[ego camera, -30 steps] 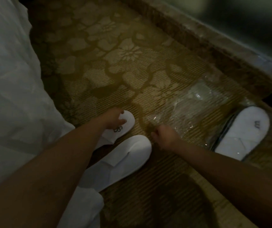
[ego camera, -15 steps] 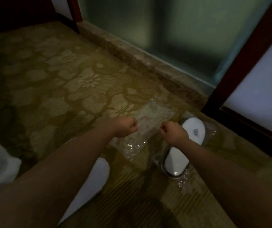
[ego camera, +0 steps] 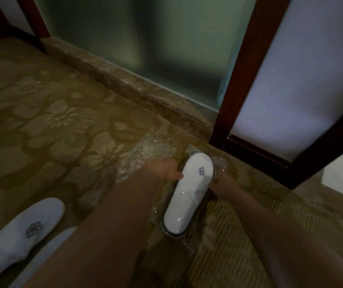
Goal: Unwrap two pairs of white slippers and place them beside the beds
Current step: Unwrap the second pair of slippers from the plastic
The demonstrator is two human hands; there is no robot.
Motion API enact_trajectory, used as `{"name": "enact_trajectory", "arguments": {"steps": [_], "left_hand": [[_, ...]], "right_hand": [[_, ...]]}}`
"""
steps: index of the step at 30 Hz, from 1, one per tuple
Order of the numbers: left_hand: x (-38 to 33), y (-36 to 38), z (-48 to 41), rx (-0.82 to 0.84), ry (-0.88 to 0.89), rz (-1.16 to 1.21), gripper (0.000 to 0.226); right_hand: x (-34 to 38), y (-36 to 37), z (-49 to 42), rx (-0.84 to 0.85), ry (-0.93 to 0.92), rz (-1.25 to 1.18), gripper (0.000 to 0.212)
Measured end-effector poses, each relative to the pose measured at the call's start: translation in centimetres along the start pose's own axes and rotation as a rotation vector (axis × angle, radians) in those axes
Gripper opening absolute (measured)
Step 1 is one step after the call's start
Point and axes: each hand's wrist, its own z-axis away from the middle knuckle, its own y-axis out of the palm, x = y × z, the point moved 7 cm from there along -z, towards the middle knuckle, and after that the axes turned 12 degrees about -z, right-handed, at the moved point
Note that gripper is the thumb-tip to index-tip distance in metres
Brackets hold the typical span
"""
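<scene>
At the lower left, an unwrapped slipper (ego camera: 21, 229) is lying flat on the carpet (ego camera: 48, 129), soft white cloth with a rounded toe and a small dark printed emblem; the pale edge of a second slipper (ego camera: 48, 248) is showing just beside it, partly hidden by the left forearm. The carpet is looking short and ribbed, golden brown with a paler flower pattern. A sheet of clear, crinkled plastic (ego camera: 137, 159) is lying on the carpet in the middle, catching small glints of light.

The left hand (ego camera: 166, 169) is resting against the left edge of the wrapped slippers (ego camera: 189, 192), fingers curled narrow with a fingertip touching the white cloth through the film. This pack is a long oval, white on top with a dark rim, sealed in glossy plastic, lying on the carpet between the two hands. The right hand (ego camera: 221, 183) is pressing the pack's right edge, its fingers tucked close against the wrapper; whether either hand is truly gripping is too blurred to tell.

Behind them, a mottled stone sill (ego camera: 129, 84) is running below frosted glass (ego camera: 145, 38), and a dark red wooden frame (ego camera: 247, 65) is standing at the right.
</scene>
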Motion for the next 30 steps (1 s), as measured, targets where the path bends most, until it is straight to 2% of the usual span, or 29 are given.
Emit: {"name": "enact_trajectory", "arguments": {"steps": [3, 6, 9, 11, 14, 17, 19, 21, 23, 27, 30], "left_hand": [[-0.1, 2.2, -1.3, 0.052, -0.044, 0.085, 0.064], [0.0, 5.1, -1.9, 0.11, -0.03, 0.218, 0.079], [0.9, 8.2, -3.9, 0.1, -0.011, 0.342, 0.106], [1.4, 10.1, -5.3, 0.11, -0.006, 0.428, 0.113], [0.6, 9.2, -3.6, 0.095, -0.027, 0.601, 0.108], [-0.5, 7.5, -1.3, 0.095, -0.051, 0.696, 0.082], [-0.7, 7.1, -0.6, 0.098, -0.07, 0.74, 0.074], [-0.7, 6.8, -0.2, 0.089, -0.083, 0.772, 0.063], [-0.6, 6.1, 0.4, 0.07, -0.082, 0.804, 0.062], [0.7, 4.7, 1.3, 0.031, -0.099, 0.824, 0.06], [1.7, 3.8, 2.7, 0.034, -0.157, 0.921, 0.061]], "right_hand": [[-2.5, 0.8, -1.0, 0.029, 0.092, -0.153, 0.044], [-3.6, 1.9, -0.7, 0.087, 0.248, -0.46, 0.05], [-3.3, 2.6, -0.8, 0.125, 0.296, -0.565, 0.048], [-3.3, 2.6, -0.7, 0.127, 0.318, -0.631, 0.049], [-3.1, 2.4, -0.2, 0.138, 0.339, -0.773, 0.043], [-3.3, 2.4, -0.4, 0.148, 0.352, -0.87, 0.041], [-3.4, 2.7, -0.1, 0.151, 0.409, -0.952, 0.039], [-2.9, 2.6, 0.4, 0.16, 0.43, -0.977, 0.027], [-2.3, 2.2, 0.8, 0.169, 0.412, -0.937, 0.015], [-0.3, 1.2, 1.3, 0.23, 0.314, -0.971, 0.009], [1.7, 0.6, 1.7, 0.309, 0.187, -0.889, 0.023]]}}
